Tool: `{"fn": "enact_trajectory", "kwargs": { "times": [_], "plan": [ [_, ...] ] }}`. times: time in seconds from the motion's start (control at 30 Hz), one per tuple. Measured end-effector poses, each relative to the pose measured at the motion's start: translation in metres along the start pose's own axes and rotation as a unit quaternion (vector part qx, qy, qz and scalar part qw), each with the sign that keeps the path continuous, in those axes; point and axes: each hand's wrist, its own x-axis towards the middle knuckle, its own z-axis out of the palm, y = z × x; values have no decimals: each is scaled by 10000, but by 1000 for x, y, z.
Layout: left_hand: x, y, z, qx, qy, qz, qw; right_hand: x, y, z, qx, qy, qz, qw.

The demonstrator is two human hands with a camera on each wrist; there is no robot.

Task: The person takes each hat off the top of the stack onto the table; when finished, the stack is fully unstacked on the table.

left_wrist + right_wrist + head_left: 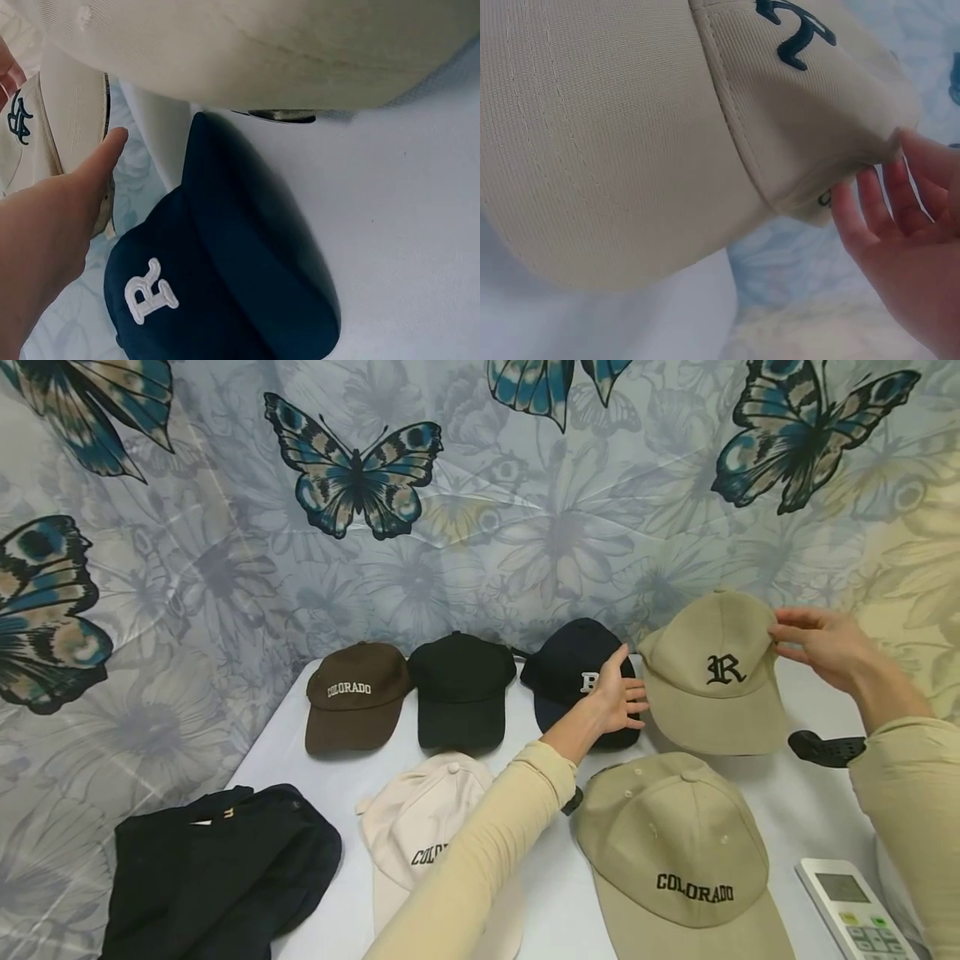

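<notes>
A beige baseball cap (697,647) with a dark letter R stands at the back right, its brim toward me. My right hand (825,643) pinches the cap's right edge, thumb on the outside and fingertips at the rim in the right wrist view. Close to the cap's left side, my left hand (618,695) has its fingers spread and straight, holding nothing. Behind that hand sits a navy cap (573,652) with a white letter, partly covered by it. In the left wrist view the navy cap (247,262) lies below the hand's thumb.
A brown cap (356,677) and a black cap (461,672) continue the back row. In front lie a khaki COLORADO cap (675,827), a cream cap (427,802) partly under my left forearm, and a dark folded cloth item (217,868). A white remote (843,893) lies at right.
</notes>
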Motion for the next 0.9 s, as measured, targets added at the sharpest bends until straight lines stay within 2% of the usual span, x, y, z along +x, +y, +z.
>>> {"fn": "enact_trajectory", "kwargs": {
  "times": [0.07, 0.3, 0.47, 0.53, 0.77, 0.9],
  "plan": [
    [2, -2, 1, 33, 30, -38, 10000, -1, 1, -2, -75, 25, 12, 10000],
    [6, -7, 4, 26, -68, -263, 9996, -3, 2, -6, -874, 160, 77, 9960],
    [9, -10, 5, 74, -115, -381, 9992, -3, 5, -10, -401, 132, 12, 9991],
    [10, -11, 6, 148, -165, -433, 9988, -3, 8, -12, -465, 104, 5, 9989],
    [15, -13, 4, 392, -374, -668, 9963, -7, 14, -15, -1256, 119, 128, 9919],
    [17, -15, 4, 505, -438, -693, 9954, -7, 16, -15, -1228, 100, 168, 9922]
  ]
}}
